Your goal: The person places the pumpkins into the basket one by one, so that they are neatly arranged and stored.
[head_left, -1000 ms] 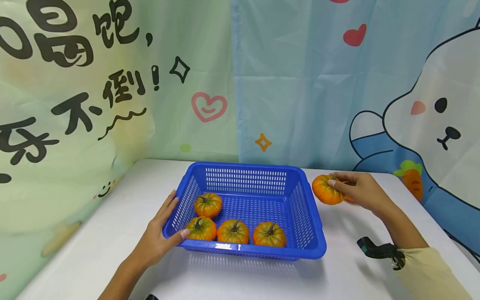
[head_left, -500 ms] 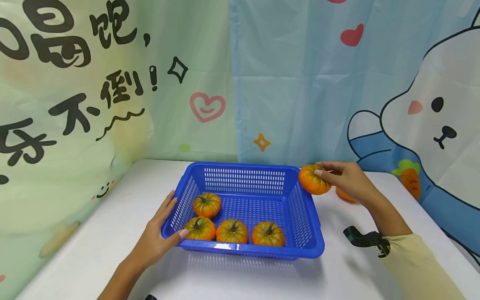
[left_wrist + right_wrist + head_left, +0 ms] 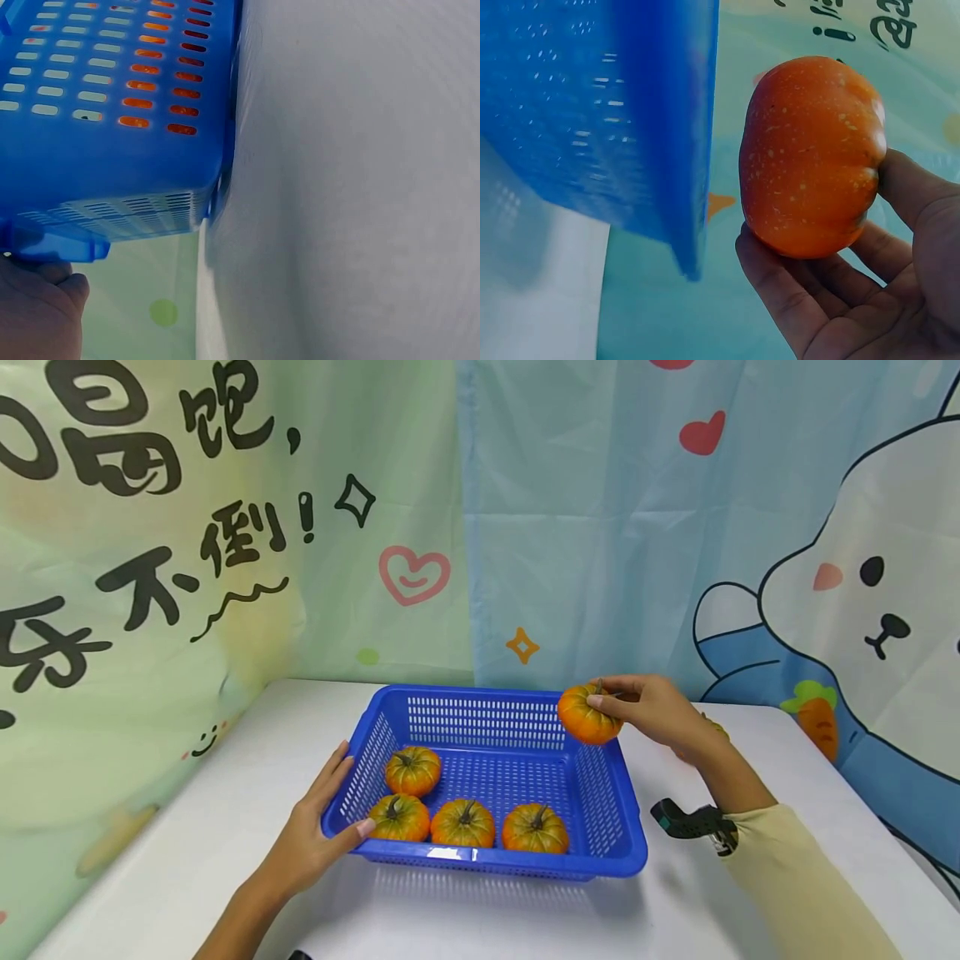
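In the head view, the blue plastic basket (image 3: 525, 864) holds several small orange-green pumpkins, most in a row along its front, with one pumpkin (image 3: 413, 771) behind at the left. My left hand (image 3: 307, 835) grips the basket's front left corner, thumb over the front rim and fingers along the left side. Above the basket's right rear corner, my right hand (image 3: 652, 710) holds another pumpkin (image 3: 588, 714) by its top, thumb on the near side. The right wrist view shows this pumpkin's speckled orange underside (image 3: 810, 157) beside the basket rim, with fingers and thumb around it.
One more pumpkin (image 3: 714, 724) rests on the white table (image 3: 480, 927) at the right, mostly hidden behind the right forearm. A printed cloth backdrop (image 3: 570, 568) hangs behind the table. A dark wrist device (image 3: 686, 820) sits at the right sleeve.
My right hand has carried its pumpkin leftward and slightly up, from beside the basket to over its right rear corner. The left hand keeps its place on the basket.
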